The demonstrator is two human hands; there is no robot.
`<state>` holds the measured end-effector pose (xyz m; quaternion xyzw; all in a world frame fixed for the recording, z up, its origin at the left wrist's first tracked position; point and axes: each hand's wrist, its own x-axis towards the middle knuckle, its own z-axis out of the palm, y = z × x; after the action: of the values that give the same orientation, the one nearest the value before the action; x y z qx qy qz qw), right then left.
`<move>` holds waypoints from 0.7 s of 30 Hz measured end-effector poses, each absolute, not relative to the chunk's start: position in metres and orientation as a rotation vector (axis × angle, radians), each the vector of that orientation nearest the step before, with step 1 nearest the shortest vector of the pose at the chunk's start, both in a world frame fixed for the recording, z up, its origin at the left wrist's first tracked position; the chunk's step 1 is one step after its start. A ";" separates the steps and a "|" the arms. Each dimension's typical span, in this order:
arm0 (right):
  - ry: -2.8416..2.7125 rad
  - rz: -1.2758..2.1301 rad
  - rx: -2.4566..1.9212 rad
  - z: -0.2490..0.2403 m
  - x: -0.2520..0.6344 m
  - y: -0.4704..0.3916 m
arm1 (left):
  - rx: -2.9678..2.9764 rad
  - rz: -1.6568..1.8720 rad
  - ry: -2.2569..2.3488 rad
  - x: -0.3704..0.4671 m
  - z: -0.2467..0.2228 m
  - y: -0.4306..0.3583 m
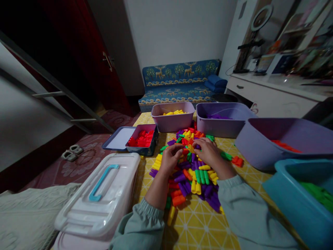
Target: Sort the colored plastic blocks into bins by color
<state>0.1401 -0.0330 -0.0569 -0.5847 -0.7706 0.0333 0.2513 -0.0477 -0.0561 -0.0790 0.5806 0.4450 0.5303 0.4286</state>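
A mixed pile of plastic pieces (pixel 179 177) in red, orange, yellow, green and purple covers the middle of the yellow patterned table (pixel 205 227). My left hand (pixel 170 159) is over the pile's left part, its fingers bent and close together; whether they hold anything is too small to tell. Across from it, my right hand (pixel 207 152) has its thumb and fingers closed at a yellow piece (pixel 190 148) near the pile's far part.
Behind the pile stand a bin with yellow pieces (pixel 173 123) and a bin with purple ones (pixel 221 127). To the right are a bin with orange pieces (pixel 262 152) and a blue bin with green ones (pixel 293 198). A red-filled tin (pixel 143 150) and lidded box (pixel 104 194) stand left.
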 end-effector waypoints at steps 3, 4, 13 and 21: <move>-2.077 0.123 -1.648 -0.052 0.138 -0.035 | 1.450 1.318 1.137 -0.048 -0.079 -0.056; -2.066 0.131 -1.657 -0.051 0.137 -0.036 | 1.453 1.317 1.146 -0.048 -0.079 -0.056; -1.916 0.285 -1.503 -0.048 0.128 -0.037 | 1.353 1.387 1.259 -0.049 -0.077 -0.055; -1.840 0.400 -1.540 -0.026 0.155 -0.037 | 1.882 1.342 1.273 -0.048 -0.064 -0.069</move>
<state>0.1545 -0.0372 -0.0260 -0.5937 -0.7094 0.1540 0.3471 -0.0482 -0.0691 -0.0643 0.6908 0.4673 0.4925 0.2486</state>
